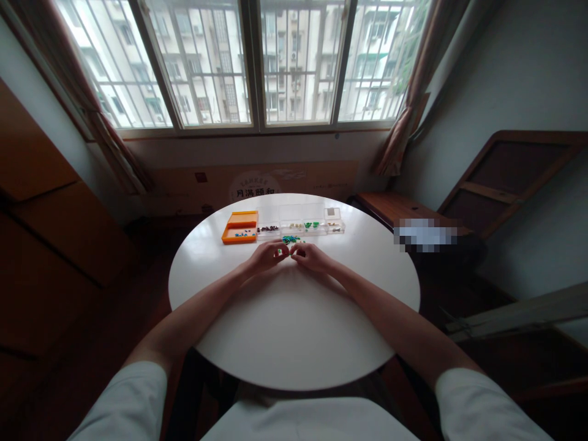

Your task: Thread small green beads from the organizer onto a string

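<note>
My left hand (270,255) and my right hand (311,255) meet near the middle of the round white table (294,331). The fingertips of both are pinched close together. Specks of green show around them, but whatever they hold is too small to name. Just beyond the fingers lies a loose pile of small green and blue pieces (291,239). An orange case (240,228) with its lid raised stands to the left, a few blue bits inside. Beside it, a clear plastic compartment box (291,230) holds dark, pale and green pieces in separate sections.
A window (257,67) with curtains (399,141) is beyond the table, above a printed cardboard panel (321,177). On the right are a low wooden stand (390,205) and a leaning wooden frame (487,193). Orange-brown cabinets (55,239) are at left.
</note>
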Available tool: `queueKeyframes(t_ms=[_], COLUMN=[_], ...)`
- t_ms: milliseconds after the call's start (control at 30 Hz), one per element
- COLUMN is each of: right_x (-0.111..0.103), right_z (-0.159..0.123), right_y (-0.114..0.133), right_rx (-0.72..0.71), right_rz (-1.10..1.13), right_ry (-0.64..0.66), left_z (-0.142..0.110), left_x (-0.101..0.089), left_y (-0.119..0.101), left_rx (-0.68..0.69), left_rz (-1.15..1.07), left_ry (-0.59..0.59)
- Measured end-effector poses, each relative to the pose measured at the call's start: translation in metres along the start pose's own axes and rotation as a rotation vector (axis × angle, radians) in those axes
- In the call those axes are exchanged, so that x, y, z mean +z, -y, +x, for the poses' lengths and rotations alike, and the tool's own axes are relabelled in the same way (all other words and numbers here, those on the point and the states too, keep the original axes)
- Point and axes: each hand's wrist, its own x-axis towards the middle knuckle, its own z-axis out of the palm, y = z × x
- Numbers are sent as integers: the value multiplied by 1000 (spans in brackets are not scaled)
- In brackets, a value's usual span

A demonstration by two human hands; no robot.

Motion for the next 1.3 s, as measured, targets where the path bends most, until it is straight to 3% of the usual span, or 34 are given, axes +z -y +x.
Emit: queueKeyframes(t_ms=[1300], right_x=[-1], right_z=[-1], right_y=[3], right_rx=[26], right_rz=[-38], right_ry=[-5], left_z=[2], left_x=[-1], left_y=[-2], left_rx=[-30], left_rz=[-16], left_ry=[-18])
